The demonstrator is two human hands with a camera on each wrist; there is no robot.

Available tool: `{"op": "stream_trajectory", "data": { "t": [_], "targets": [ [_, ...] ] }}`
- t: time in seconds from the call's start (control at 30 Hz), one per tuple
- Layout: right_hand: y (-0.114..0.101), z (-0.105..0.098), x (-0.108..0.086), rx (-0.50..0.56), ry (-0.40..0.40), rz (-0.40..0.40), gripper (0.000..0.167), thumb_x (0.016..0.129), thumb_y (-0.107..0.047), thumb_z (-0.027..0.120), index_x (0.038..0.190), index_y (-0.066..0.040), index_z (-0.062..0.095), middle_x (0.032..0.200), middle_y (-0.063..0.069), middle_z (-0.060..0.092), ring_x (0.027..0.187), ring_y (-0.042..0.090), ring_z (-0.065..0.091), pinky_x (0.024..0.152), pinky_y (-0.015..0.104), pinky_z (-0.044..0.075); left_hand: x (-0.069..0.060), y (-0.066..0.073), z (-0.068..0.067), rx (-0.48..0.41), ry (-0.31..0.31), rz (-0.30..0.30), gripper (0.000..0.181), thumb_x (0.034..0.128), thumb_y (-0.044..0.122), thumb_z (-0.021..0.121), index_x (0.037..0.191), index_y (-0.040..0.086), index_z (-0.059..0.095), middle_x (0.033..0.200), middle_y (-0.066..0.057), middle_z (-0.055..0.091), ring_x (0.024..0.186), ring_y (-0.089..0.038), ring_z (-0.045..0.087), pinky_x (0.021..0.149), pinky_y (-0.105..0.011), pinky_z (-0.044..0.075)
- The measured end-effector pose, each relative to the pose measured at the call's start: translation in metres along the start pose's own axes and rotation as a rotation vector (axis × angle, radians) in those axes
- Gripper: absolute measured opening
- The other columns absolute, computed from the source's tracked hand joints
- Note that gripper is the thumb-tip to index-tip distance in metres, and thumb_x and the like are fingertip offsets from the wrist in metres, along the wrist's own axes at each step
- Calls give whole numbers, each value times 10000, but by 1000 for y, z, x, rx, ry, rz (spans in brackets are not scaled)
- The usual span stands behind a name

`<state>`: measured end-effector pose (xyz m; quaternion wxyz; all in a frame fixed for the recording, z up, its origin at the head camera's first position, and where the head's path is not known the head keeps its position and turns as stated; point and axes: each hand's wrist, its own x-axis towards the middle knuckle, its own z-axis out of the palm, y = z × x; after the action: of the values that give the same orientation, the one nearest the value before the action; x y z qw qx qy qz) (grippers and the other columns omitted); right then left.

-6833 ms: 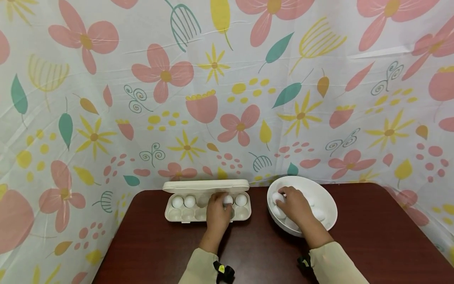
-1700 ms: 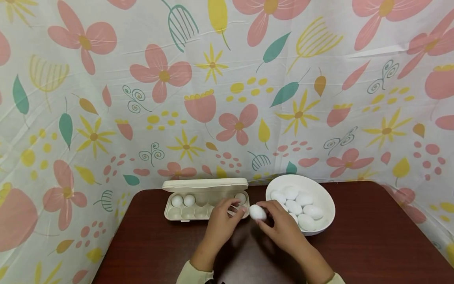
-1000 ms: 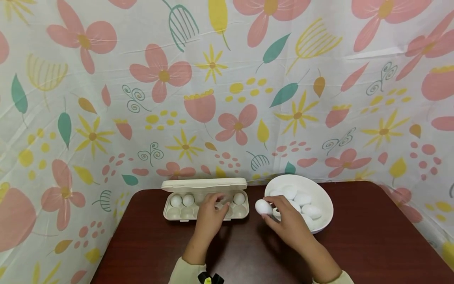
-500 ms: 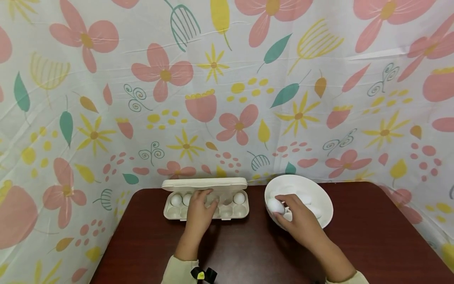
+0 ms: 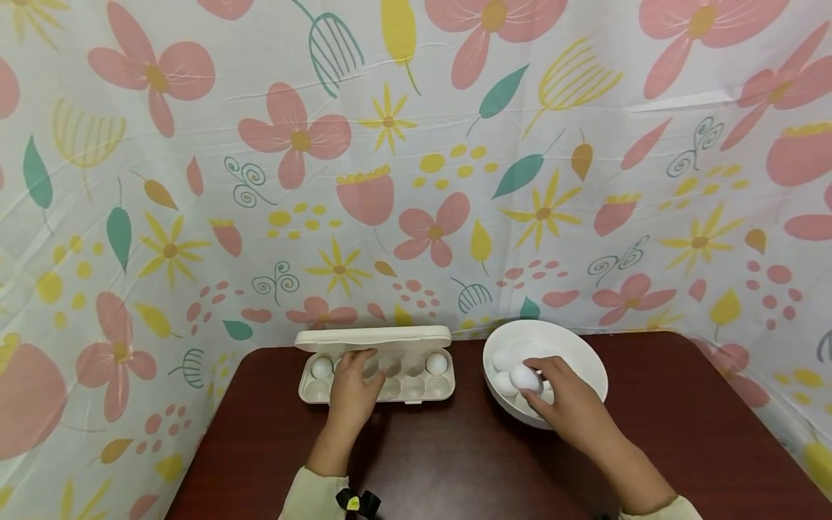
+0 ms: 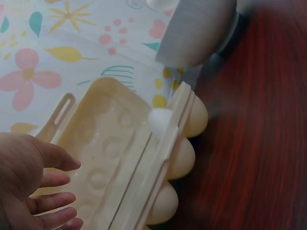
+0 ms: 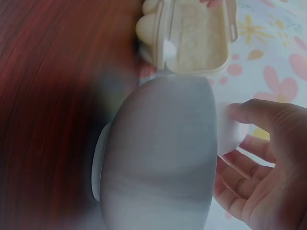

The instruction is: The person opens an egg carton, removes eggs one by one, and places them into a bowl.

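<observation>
A cream egg carton [image 5: 401, 397] stands on the table with its lid [image 5: 373, 337] raised. In its back row sit a white egg [image 5: 321, 367] at the left end and another egg [image 5: 437, 364] at the right end. My left hand [image 5: 351, 393] hovers over the carton's left part, hiding the cups there; the left wrist view shows its fingers [image 6: 57, 178] spread and relaxed, holding nothing. Over the white bowl [image 5: 588, 350], my right hand [image 5: 578, 404] pinches a white egg [image 5: 524, 378] between thumb and fingers. Several more eggs [image 5: 503, 360] lie in the bowl, partly hidden by that hand.
A dark red-brown table [image 5: 448, 462] carries both containers, carton at left and bowl at right, with a gap between them. A flower-print cloth [image 5: 416, 180] hangs right behind the table's far edge.
My left hand has moved left along the carton. Two eggs have left the back row's right half since the oldest frame. My right hand carried an egg from beside the carton to above the bowl.
</observation>
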<state>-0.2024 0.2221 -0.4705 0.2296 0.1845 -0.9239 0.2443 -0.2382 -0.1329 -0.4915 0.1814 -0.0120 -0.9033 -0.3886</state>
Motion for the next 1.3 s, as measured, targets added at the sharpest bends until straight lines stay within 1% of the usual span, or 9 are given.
{"op": "stream_trajectory", "data": {
  "t": [0.13,0.37,0.53,0.73,0.87,0.97,1.07,1.17,1.3],
  "targets": [
    [6,-2,-1,-26,6,-14,456,781,-123,860,1183,-82,646,1071,47,656,903,200,673,744,388,553,2,-8,0,23,9,33,424,859,137,757,1267,56,674,1262,-185,604,1219,-409,555,1013,-549,472],
    [18,-10,-5,-70,-7,-3,443,771,-132,861,1161,-90,655,1042,34,655,824,168,615,687,354,526,6,-23,-2,77,38,67,436,855,131,773,1265,24,667,1240,-216,593,1149,-432,554,953,-548,495],
    [26,-11,-6,-94,-22,1,445,756,-133,865,1150,-78,666,995,32,641,755,146,563,623,316,480,10,-36,-3,112,64,73,456,821,100,802,1249,3,676,1211,-222,610,1143,-421,565,945,-534,496],
    [34,-13,-9,-121,-17,5,454,730,-139,882,1130,-59,680,959,38,634,701,120,539,582,298,452,12,-47,-2,138,102,83,448,805,81,803,1226,-16,685,1200,-237,619,1126,-443,574,925,-546,507],
    [37,-16,-10,-138,-48,39,454,743,-156,875,1141,-55,681,996,75,655,704,146,568,612,360,489,13,-52,-2,158,138,91,436,790,54,790,1208,-26,694,1184,-243,625,1100,-459,578,915,-550,504],
    [40,-18,-12,-145,-79,71,452,756,-164,863,1153,-50,679,1042,110,671,723,224,627,655,440,521,14,-54,-3,169,143,101,429,789,45,785,1201,-35,695,1184,-248,625,1090,-462,585,919,-551,500],
    [44,-20,-14,-156,-91,82,449,757,-170,857,1150,-43,679,1061,131,679,749,293,661,688,504,533,15,-56,-5,175,133,100,425,791,43,779,1198,-46,694,1193,-255,625,1094,-465,591,936,-554,497],
    [46,-21,-15,-175,-96,79,443,760,-177,856,1142,-36,682,1060,142,682,779,324,676,723,545,533,16,-58,-6,180,116,82,426,795,42,771,1202,-54,691,1209,-259,620,1115,-471,587,953,-560,495],
    [48,-23,-14,-190,-132,87,440,770,-187,846,1142,-20,679,1066,171,678,810,370,681,758,581,521,16,-60,-7,181,96,50,418,803,42,759,1204,-56,692,1224,-259,618,1135,-474,584,955,-566,501]
  ]
}}
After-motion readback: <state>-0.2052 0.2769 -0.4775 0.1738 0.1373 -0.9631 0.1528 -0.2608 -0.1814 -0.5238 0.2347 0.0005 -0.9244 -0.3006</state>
